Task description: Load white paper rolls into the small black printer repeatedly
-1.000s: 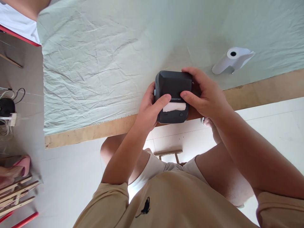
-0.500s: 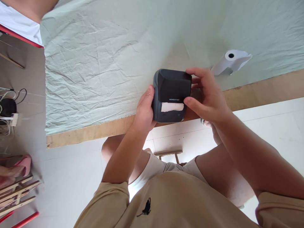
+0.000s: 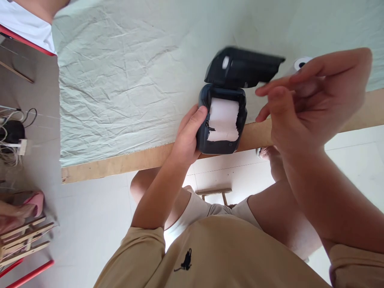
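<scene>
A dark label printer is in my left hand, gripped along its left side with the thumb on its edge. Its black lid stands swung up and away from the body. Inside the open bay lies a white paper roll, whose torn end rests over the front of the printer. My right hand is in the air to the right of the lid, fingers apart and holding nothing. Behind those fingers a second paper roll shows only in part.
A pale green cloth covers the table, with a bare wooden edge towards me. At the upper left is another person's arm. Cables and a wooden rack are on the floor at left.
The printer's lid has gone from closed to raised, exposing the paper roll inside. My right hand has left the printer and moved right, now in front of the loose roll.
</scene>
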A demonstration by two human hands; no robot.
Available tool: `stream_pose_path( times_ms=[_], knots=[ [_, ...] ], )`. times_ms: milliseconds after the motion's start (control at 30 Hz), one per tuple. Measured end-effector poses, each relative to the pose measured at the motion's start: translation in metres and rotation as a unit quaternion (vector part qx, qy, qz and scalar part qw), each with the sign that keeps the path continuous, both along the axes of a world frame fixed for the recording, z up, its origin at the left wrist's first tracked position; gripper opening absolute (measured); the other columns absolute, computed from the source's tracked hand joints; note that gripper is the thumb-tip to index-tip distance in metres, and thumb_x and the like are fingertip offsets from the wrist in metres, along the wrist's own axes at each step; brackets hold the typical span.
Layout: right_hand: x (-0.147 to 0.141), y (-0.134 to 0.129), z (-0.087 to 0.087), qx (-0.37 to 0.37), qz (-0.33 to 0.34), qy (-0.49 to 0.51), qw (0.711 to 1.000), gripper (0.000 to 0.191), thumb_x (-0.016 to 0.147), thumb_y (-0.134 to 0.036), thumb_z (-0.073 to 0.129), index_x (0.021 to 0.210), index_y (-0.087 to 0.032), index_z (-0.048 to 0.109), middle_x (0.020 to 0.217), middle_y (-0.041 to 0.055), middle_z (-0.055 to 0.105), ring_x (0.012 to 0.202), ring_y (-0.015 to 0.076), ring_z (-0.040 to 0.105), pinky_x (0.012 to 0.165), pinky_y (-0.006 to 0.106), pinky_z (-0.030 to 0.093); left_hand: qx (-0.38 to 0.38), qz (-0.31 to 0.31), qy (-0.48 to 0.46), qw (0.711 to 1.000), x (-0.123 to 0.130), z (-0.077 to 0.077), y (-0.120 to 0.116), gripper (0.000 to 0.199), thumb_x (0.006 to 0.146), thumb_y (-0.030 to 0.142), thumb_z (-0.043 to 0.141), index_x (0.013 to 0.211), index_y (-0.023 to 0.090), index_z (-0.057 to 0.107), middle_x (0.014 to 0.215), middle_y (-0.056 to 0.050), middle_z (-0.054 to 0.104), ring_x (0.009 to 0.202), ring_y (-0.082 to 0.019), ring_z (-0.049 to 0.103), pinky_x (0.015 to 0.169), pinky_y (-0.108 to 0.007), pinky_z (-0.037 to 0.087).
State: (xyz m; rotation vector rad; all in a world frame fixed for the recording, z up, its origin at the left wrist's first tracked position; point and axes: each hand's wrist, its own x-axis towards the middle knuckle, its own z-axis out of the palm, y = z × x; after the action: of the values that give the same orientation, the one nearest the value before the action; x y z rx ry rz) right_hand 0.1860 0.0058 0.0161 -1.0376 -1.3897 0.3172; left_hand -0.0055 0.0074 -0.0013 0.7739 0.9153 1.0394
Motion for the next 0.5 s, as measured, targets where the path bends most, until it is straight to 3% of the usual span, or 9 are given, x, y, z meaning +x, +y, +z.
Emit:
stream_pose_path(
  times_ms=[100, 200, 267, 367, 500],
  knots=[
    [0.0, 0.004, 0.007, -0.038, 0.004, -0.138, 0.99, 0.011, 0.103, -0.034, 0.075, 0.093, -0.03, 0.072, 0.086, -0.0024, 0.079, 0.061, 0.0172, 0.068, 0.055, 0.036, 0.047, 0.007, -0.012, 0.012, 1.0, -0.001, 0.001, -0.004, 0.043, 0.099, 0.069, 0.077, 0.104, 0.026, 0.073, 0.099, -0.006, 0.079, 0.125, -0.034, 0.081, 0.086, -0.042, 0.072],
    [0.005, 0.007, 0.008, -0.111, 0.017, -0.313, 0.943, 0.005, 0.097, -0.031, 0.074, 0.093, -0.029, 0.077, 0.075, -0.0014, 0.076, 0.06, 0.0189, 0.062, 0.059, 0.037, 0.045, 0.026, -0.015, 0.036, 0.999, 0.0, 0.005, -0.006, 0.044, 0.096, 0.068, 0.083, 0.1, 0.025, 0.073, 0.086, -0.004, 0.071, 0.1, -0.03, 0.082, 0.078, -0.042, 0.069],
    [0.008, 0.008, 0.01, -0.141, 0.037, -0.366, 0.919, 0.006, 0.093, -0.034, 0.076, 0.097, -0.03, 0.079, 0.072, -0.0015, 0.073, 0.059, 0.0192, 0.059, 0.058, 0.036, 0.041, 0.03, -0.014, 0.048, 0.998, 0.0, 0.007, -0.007, 0.045, 0.095, 0.07, 0.082, 0.097, 0.025, 0.073, 0.081, -0.002, 0.068, 0.088, -0.027, 0.08, 0.073, -0.041, 0.067],
    [0.013, 0.006, 0.016, -0.168, 0.09, -0.36, 0.913, 0.021, 0.09, -0.035, 0.078, 0.111, -0.036, 0.081, 0.072, -0.0032, 0.072, 0.056, 0.0184, 0.054, 0.054, 0.036, 0.038, 0.023, -0.023, 0.05, 0.998, 0.0, 0.008, -0.007, 0.045, 0.096, 0.069, 0.081, 0.095, 0.025, 0.074, 0.085, -0.003, 0.073, 0.082, -0.024, 0.078, 0.07, -0.038, 0.066],
    [0.022, 0.003, 0.033, -0.19, 0.146, -0.236, 0.942, 0.036, 0.084, -0.032, 0.083, 0.119, -0.037, 0.083, 0.088, -0.0038, 0.08, 0.05, 0.0129, 0.051, 0.048, 0.036, 0.036, 0.01, -0.022, 0.03, 0.999, 0.0, 0.005, -0.007, 0.045, 0.099, 0.07, 0.078, 0.102, 0.025, 0.075, 0.091, -0.004, 0.078, 0.086, -0.025, 0.082, 0.065, -0.035, 0.067]
  ],
)
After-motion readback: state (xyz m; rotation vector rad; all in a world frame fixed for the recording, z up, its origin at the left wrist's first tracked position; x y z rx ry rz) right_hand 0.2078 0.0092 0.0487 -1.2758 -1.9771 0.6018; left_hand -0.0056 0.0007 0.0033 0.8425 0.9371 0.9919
